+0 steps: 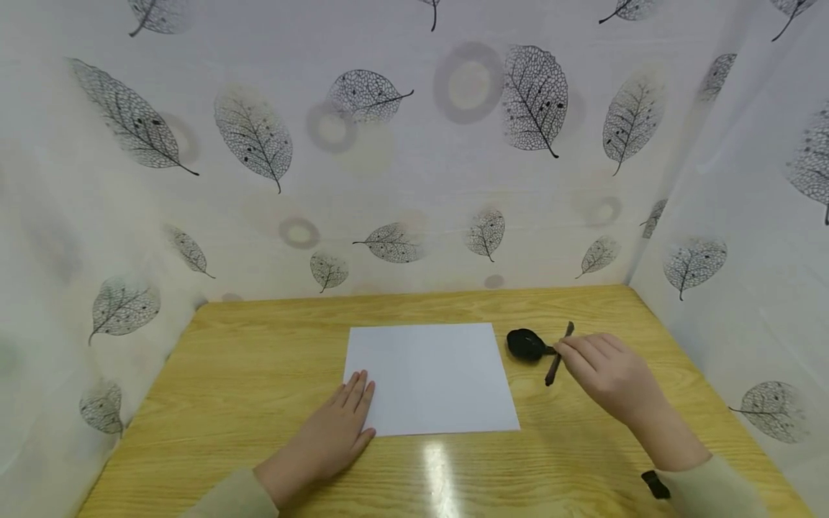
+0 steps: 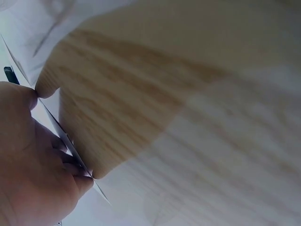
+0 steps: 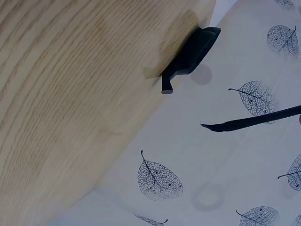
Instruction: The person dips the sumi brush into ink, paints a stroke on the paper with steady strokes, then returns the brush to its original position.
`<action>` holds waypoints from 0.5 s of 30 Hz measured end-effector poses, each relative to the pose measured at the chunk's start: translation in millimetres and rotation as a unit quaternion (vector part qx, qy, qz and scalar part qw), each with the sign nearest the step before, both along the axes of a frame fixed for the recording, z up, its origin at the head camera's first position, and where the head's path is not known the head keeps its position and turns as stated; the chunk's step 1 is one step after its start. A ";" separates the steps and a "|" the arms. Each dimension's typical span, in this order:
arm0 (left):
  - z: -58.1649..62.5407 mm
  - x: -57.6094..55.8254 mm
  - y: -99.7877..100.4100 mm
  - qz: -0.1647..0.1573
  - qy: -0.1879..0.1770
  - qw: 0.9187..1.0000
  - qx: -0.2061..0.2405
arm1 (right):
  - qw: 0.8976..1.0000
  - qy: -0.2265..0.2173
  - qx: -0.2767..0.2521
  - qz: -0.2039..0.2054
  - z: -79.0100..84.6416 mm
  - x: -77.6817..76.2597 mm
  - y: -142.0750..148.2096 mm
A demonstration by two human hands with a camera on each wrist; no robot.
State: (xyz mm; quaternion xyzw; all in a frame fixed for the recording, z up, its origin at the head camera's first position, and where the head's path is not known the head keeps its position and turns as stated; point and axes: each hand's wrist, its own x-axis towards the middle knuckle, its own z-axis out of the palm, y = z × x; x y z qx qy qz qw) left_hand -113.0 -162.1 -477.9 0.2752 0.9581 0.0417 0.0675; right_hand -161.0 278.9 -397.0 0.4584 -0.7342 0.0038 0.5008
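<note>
A white sheet of paper [image 1: 434, 381] lies on the wooden table. My left hand [image 1: 340, 424] rests on its left edge, fingers extended and thumb near the lower left corner; in the left wrist view the hand [image 2: 37, 155] is beside the sheet's thin edge. Right of the paper is a small black dish [image 1: 524, 345] with a short handle, whose side shows in the right wrist view. Next to that handle, my right hand [image 1: 609, 374] pinches a slim dark brush-like stick [image 1: 553, 370]. Its tapered end [image 3: 230, 125] points away from the fingers, apart from the dish [image 3: 193, 52].
Curtains with a leaf print [image 1: 395, 180] enclose the wooden table [image 1: 259, 360] at the back and both sides. A small black object [image 1: 655, 485] is by the right sleeve. Light reflects off the table's front [image 1: 439, 475].
</note>
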 end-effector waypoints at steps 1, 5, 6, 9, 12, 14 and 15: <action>-0.5 0.0 -0.2 0.001 0.000 1.000 0.000 | 1.000 0.000 -0.008 0.000 0.0 -0.6 -0.6; -0.9 0.0 -0.4 0.001 0.005 1.000 0.001 | 0.999 -0.011 -0.033 -0.011 -3.0 -3.0 -0.6; -0.4 0.1 -0.3 0.000 0.006 1.000 0.002 | 0.999 -0.014 -0.040 -0.014 -4.4 -3.7 -0.1; 2.0 0.5 0.3 -0.004 0.009 1.000 0.001 | 0.998 -0.023 -0.061 -0.021 -9.8 -6.0 2.7; 2.2 0.6 0.5 -0.005 0.009 1.000 0.000 | 0.995 -0.029 -0.087 -0.028 -13.9 -7.8 3.8; 0.9 0.2 0.3 -0.006 0.009 1.000 -0.001 | 0.993 -0.033 -0.104 -0.033 -15.4 -8.6 3.6; -0.2 -0.2 0.1 -0.006 0.009 1.000 -0.001 | 0.992 -0.036 -0.111 -0.038 -15.8 -8.6 3.2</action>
